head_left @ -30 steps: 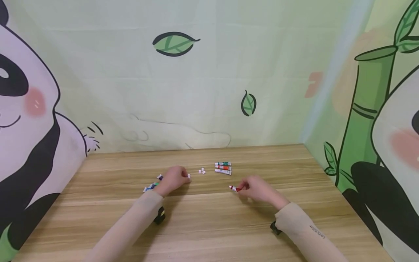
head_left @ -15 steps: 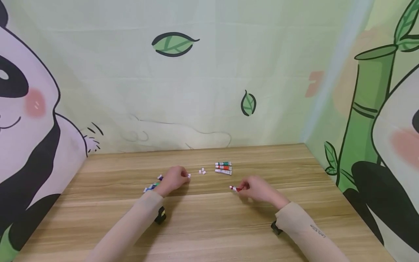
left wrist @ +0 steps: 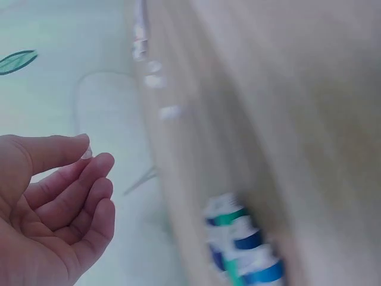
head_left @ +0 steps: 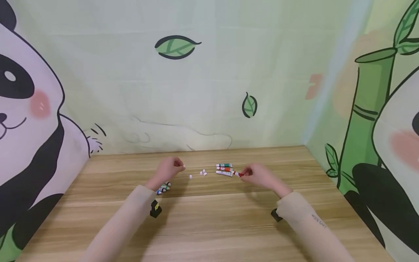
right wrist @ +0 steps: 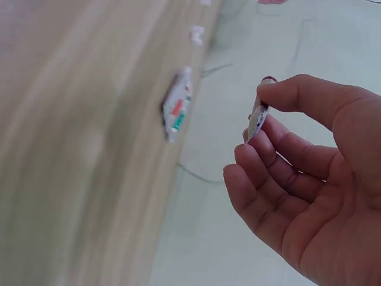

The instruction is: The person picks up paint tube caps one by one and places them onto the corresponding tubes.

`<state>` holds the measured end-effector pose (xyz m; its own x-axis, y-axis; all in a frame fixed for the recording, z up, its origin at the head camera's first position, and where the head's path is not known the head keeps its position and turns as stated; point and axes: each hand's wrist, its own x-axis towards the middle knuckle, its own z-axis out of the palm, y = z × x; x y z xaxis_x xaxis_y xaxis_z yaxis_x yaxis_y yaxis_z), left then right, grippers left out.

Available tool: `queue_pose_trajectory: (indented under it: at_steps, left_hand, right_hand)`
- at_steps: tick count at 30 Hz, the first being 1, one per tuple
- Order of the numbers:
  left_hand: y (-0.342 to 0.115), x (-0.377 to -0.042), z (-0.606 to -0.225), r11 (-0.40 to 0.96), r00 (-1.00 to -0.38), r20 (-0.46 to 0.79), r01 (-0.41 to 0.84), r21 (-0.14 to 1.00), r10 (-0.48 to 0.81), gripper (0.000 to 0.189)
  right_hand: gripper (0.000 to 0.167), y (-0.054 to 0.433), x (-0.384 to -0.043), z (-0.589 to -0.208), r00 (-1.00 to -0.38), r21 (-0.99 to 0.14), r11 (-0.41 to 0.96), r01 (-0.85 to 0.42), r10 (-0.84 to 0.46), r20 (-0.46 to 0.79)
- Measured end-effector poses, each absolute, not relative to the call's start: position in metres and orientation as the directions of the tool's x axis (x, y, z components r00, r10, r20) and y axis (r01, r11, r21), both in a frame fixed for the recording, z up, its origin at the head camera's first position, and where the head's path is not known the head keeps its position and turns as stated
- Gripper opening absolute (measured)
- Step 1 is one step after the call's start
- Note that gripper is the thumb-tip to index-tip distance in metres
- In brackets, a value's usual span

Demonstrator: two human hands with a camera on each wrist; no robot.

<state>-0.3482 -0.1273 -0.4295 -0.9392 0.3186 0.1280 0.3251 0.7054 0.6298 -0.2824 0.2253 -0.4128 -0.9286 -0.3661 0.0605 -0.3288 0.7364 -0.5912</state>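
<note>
My right hand [head_left: 258, 174] pinches a small red-and-white paint tube [head_left: 238, 174] between thumb and fingers, beside the row of three paint tubes [head_left: 224, 173]. In the right wrist view the held tube [right wrist: 258, 116] is seen nearly end-on. My left hand [head_left: 167, 170] is raised over the table, thumb and index together on a small whitish piece [left wrist: 87, 153]; cannot tell what it is. Below it lies a cluster of blue, green and white paint tubes [head_left: 163, 187], partly hidden by the sleeve. A single white cap [head_left: 191, 176] sits right of the left hand.
Several small white caps [head_left: 203, 173] form a group left of the row of tubes. The wooden table [head_left: 209, 225] meets a pale fabric backdrop [head_left: 209, 91] with printed pandas and bamboo on three sides.
My left hand has lifted and moved slightly back and left, exposing the tube cluster and leaving the single cap on the table. The right hand has carried its paint tube back toward the row.
</note>
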Motion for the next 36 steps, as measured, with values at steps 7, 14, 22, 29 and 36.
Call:
queue_pose_trajectory:
  at_steps: [7,14,22,29,36]
  left_hand:
    - [-0.137,-0.348,-0.396,0.658,-0.936,0.187,0.343,0.671,0.297,0.018]
    - [-0.138,-0.342,-0.37,0.542,-0.957,0.119,0.248,0.803,0.263,0.023]
    - [-0.13,-0.332,-0.355,0.369,-0.955,0.092,0.196,0.909,0.281,0.025]
    - [-0.128,-0.321,-0.339,0.33,-0.948,0.149,0.241,0.913,0.282,0.025]
    - [-0.124,-0.304,-0.323,0.347,-0.931,0.199,0.304,0.887,0.307,0.022]
  right_hand:
    - [0.012,0.228,-0.288,-0.387,-0.927,-0.558,0.751,-0.353,-0.36,0.102]
    - [0.012,0.229,-0.291,-0.365,-0.93,-0.518,0.775,-0.361,-0.337,0.144]
    - [0.013,0.223,-0.292,-0.352,-0.922,-0.51,0.77,-0.384,-0.343,0.177]
    - [0.013,0.22,-0.289,-0.338,-0.899,-0.51,0.74,-0.439,-0.362,0.249]
    - [0.014,0.212,-0.278,-0.324,-0.844,-0.497,0.683,-0.535,-0.414,0.34]
